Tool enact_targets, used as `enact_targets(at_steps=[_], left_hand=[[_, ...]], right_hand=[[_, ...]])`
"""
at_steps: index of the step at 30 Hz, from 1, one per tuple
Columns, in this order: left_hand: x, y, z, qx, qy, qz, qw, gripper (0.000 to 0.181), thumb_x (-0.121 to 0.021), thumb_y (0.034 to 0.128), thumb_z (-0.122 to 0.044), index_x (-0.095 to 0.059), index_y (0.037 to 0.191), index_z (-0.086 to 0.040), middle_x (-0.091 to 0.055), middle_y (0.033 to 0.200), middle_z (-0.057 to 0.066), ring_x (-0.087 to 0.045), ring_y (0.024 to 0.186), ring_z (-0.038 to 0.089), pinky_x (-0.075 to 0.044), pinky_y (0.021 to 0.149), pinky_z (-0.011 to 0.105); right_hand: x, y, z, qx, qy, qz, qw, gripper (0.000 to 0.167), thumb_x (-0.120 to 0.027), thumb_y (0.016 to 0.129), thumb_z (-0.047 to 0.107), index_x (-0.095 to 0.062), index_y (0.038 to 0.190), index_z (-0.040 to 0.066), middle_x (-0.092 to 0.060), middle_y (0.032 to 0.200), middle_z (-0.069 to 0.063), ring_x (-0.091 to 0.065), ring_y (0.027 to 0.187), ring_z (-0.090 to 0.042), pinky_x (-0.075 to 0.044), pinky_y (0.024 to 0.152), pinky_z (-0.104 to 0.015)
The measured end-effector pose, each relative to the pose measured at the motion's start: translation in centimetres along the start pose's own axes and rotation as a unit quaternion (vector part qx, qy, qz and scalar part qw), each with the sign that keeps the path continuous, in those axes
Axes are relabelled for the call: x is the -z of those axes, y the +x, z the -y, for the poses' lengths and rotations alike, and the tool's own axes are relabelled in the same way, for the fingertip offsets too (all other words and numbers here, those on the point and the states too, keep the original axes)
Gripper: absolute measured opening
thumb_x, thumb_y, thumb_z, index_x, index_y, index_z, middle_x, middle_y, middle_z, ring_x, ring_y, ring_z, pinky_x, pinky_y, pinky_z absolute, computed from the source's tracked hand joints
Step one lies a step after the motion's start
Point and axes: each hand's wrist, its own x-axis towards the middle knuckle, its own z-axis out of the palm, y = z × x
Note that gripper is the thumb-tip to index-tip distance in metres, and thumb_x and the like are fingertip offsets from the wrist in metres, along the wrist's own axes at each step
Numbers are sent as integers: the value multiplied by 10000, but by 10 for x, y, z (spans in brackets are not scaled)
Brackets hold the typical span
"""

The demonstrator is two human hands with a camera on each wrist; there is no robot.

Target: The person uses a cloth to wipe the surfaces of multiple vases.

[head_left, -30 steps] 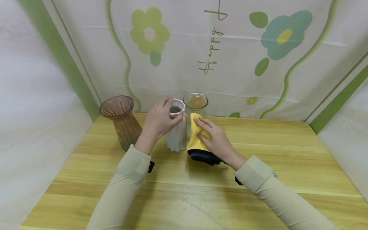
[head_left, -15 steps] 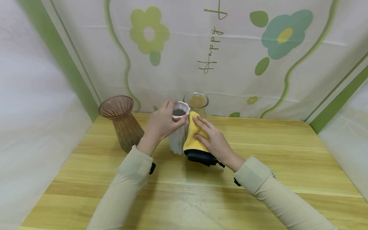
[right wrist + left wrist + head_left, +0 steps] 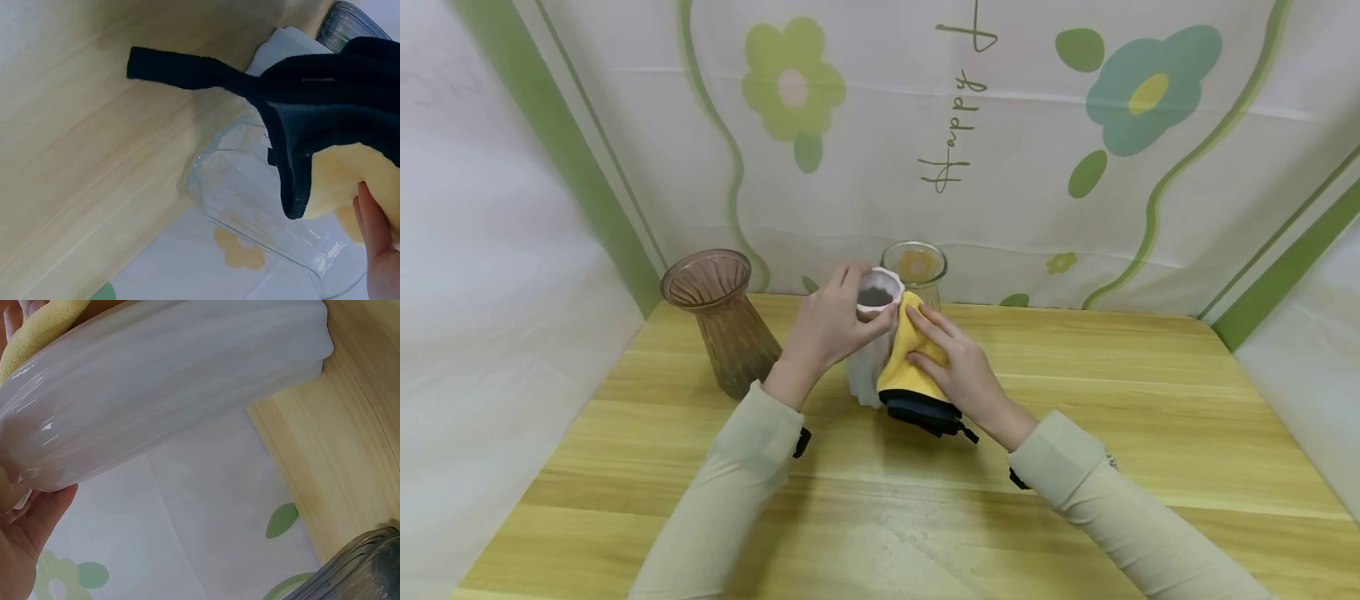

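left hand [image 3: 832, 321]: grip pinching white fluted vase [image 3: 865, 371] | right hand [image 3: 964, 367]: grip holding yellow cloth [image 3: 904, 367] | wiping should run lengthwise, vase braced

Both sleeved forearms [image 3: 722, 492] reach toward the counter's [image 3: 1105, 358] far edge, converging, left grip [image 3: 831, 321] curled, right grip [image 3: 964, 365] with thumb [image 3: 929, 364] apart from fingers [image 3: 934, 328].

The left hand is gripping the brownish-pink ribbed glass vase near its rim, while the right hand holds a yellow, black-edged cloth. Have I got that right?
Wrong vase: the head view shows the left hand gripping the glossy white fluted vase near its rim, while the right hand holds a yellow, black-edged cloth.
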Motion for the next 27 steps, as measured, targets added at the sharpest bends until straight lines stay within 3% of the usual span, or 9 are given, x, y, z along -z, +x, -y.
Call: enact_targets(at_steps=[13,27], left_hand=[[-2,-1,1,-73,-52,-143,9999,603,-586,857,-452,-527,1250,1,-603,1150,165,-653,770,273,-561,606,379],[-1,-1,1,-26,-131,-84,9999,611,-575,862,-451,-514,1275,-5,-598,1159,156,-641,769,260,-556,606,375]], right_hand=[[-17,-11,-8,146,195,-355,9991,575,-701,835,61,-497,1373,30,-519,1381,-209,-527,1256,-355,-496,957,-376],[-27,-25,-21,-203,-66,141,9997,569,-687,859,94,-478,1385,33,-510,1387,-219,-531,1244,-374,-484,977,-413]])
